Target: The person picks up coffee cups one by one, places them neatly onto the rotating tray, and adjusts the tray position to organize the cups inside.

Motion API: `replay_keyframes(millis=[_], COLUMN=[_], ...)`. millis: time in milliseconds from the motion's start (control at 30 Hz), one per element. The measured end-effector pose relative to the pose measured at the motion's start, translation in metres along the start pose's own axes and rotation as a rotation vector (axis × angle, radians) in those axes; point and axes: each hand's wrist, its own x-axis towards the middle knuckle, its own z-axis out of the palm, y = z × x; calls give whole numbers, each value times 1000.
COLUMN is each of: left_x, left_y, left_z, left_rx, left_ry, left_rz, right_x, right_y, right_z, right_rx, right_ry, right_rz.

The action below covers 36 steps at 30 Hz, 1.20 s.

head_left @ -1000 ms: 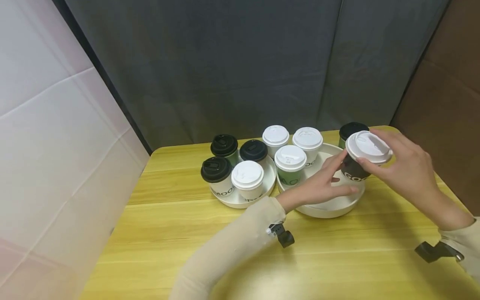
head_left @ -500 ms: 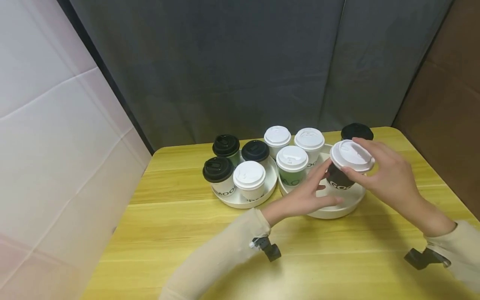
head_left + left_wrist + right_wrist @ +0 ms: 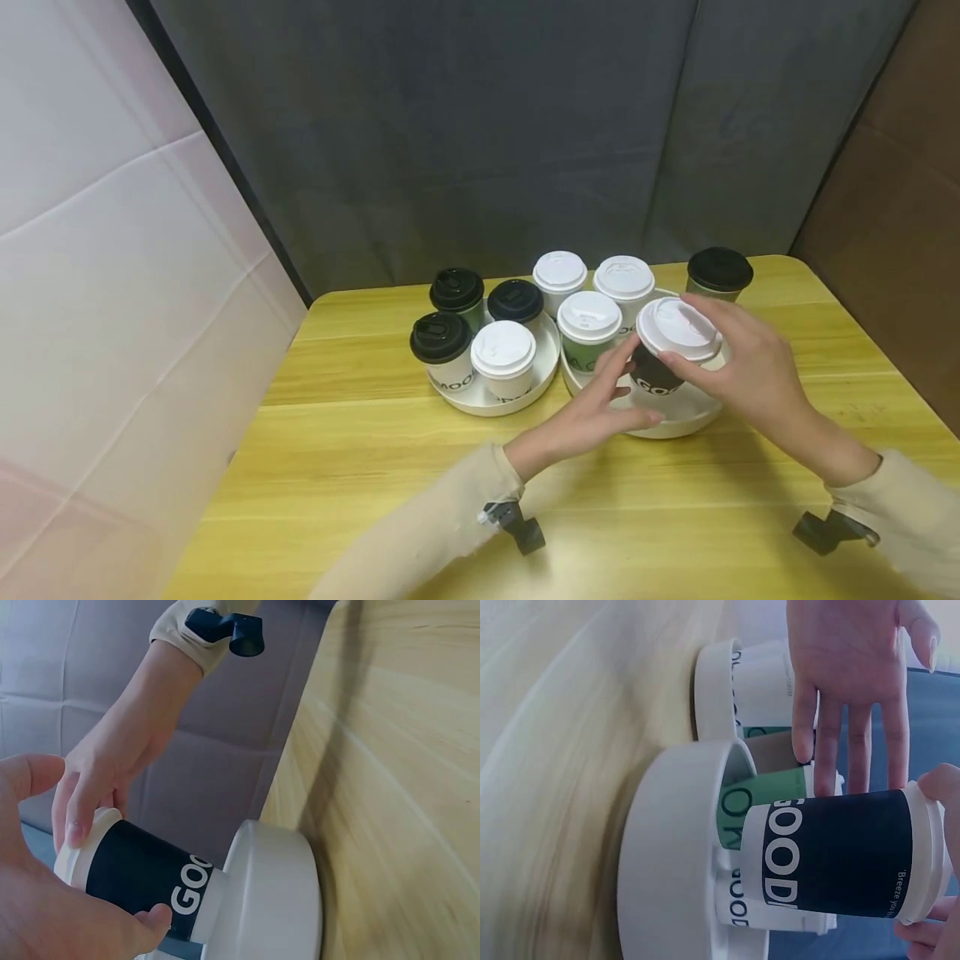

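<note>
Pos.: dark cup is over tray, right of ctr. in head view; base contact w/ tray: can't tell. R hand: fingers clamped on lid edge. L hand: fingers straight, apart, just beside dark cup; contact: can't tell.

Risks (est.):
1. Lid separates. Cause: R grip bears mainly on lid; if fit is loose, body may drop.
2. Base catches tray rim. Cause: dark cup lowered tilted or too near front edge.
3. Green cup, at left, gets knocked. Cause: L fingers or base swinging toward frame left.
4. Slip. Cause: straight L fingers give little backup.

Appearance: dark body, white lid, white base band, white caps incl. "GOOD", small print near lid (R wrist view). Approx. upright; no dents visible.
</note>
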Motion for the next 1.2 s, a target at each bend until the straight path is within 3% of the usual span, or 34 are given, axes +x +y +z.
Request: replay_keyframes(millis=[400, 1200], left_x=[-19, -31], left_y=[-12, -33], left_z=[0, 1], left_rx=[-7, -71], left_ry=[-1, -9], left_rz=[-69, -93], right_x=[-13, -26], right_y=[-2, 1], right_z=[20, 42], right_rx=[29, 48], right_ry=[-44, -98], right_rz=[18, 8])
